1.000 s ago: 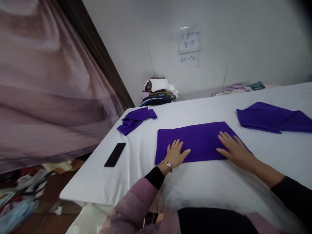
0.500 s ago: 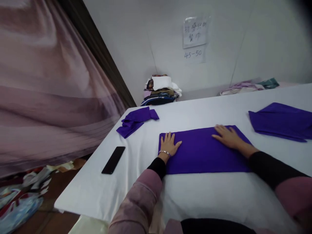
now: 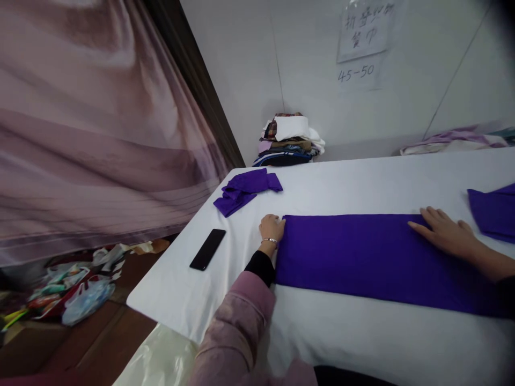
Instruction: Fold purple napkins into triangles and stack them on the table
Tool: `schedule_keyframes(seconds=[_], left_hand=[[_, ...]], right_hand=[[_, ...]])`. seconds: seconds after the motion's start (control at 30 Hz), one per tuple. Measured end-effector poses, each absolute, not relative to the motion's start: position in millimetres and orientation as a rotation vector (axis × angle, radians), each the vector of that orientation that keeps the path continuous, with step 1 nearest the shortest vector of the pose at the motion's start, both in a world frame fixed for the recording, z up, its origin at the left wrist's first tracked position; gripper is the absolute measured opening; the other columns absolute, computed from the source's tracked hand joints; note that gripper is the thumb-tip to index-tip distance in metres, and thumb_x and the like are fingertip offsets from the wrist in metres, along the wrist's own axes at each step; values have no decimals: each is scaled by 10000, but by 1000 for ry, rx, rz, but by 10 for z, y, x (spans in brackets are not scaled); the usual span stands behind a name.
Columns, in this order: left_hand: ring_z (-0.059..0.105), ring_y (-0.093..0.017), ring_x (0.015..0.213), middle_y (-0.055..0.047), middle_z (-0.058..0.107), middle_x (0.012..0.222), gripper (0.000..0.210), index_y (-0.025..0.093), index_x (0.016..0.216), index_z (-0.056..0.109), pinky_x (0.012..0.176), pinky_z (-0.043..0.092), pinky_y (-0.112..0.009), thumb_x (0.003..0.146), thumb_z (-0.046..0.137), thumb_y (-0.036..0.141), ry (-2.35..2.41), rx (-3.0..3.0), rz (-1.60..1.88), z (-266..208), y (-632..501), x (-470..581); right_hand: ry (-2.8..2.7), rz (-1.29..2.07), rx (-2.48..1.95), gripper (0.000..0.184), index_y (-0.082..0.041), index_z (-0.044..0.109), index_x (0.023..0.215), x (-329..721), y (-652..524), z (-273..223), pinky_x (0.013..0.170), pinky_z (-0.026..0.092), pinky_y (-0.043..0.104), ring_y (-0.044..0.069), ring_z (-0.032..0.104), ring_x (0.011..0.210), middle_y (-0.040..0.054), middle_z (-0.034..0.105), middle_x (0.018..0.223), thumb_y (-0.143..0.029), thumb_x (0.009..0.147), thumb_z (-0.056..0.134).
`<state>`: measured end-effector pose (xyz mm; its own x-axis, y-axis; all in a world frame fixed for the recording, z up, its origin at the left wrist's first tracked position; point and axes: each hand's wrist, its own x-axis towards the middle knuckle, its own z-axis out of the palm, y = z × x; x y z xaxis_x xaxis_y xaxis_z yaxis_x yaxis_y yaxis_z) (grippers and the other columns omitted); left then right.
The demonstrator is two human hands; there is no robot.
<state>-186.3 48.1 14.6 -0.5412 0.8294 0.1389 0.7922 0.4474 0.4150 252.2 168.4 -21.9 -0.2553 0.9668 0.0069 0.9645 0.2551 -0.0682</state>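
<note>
Fingers curled, though we cannot tell whether they pinch, our left hand (image 3: pixel 272 228) shifts from atop the large purple cloth (image 3: pixel 354 257) on the white table (image 3: pixel 341 182) to the cloth's left edge, our right hand (image 3: pixel 446 233) spread open, suggesting edge adjustment.

The farther purple cloth (image 3: pixel 493 214), to the R of R hand (image 3: pixel 446 233), is cut by the view's edge — R sleeve (image 3: pixel 507 292) also. L hand (image 3: pixel 272 228) hides partly its own fingertips, so its grip on wide cloth (image 3: pixel 350 254) is unclear.
</note>
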Motion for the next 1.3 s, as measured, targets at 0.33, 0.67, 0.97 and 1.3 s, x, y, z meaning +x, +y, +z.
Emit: schedule_keyframes(seconds=[0.33,0.67,0.97,1.3], left_hand=[[535,-158,1076,-23,637,1108,163,224,830,686,937,390,-275,833,529,268,2554,1482,783,126,628,-1882],[529,-188,1105,-48,639,1106,176,202,951,658,978,375,-335,821,562,272,2551,1511,758,108,593,-1899],[195,-250,1389,-69,303,1492,560,222,1342,426,1132,119,-468,886,377,542,2104,2155,312,140,280,-1302],[146,-260,1402,-100,236,1510,695,174,1412,332,1128,114,-475,883,236,614,2153,2184,90,-20,353,-1282]], right_hand=[[-2618,105,-1625,718,-125,342,1396,2271,1380,-346,1071,202,559,296,204,1373,137,322,1471,-547,832,204],[-2653,111,-1644,728,-106,344,1404,2296,1406,-353,1076,193,553,281,182,1381,130,289,1486,-546,842,198],[-2664,259,-1400,693,-223,324,1426,1681,1095,9,1095,126,547,278,165,1384,85,248,1505,-629,871,236],[-2793,398,-1082,731,-232,292,1441,1143,1133,-22,1102,98,527,266,162,1386,94,253,1502,-676,862,242]])
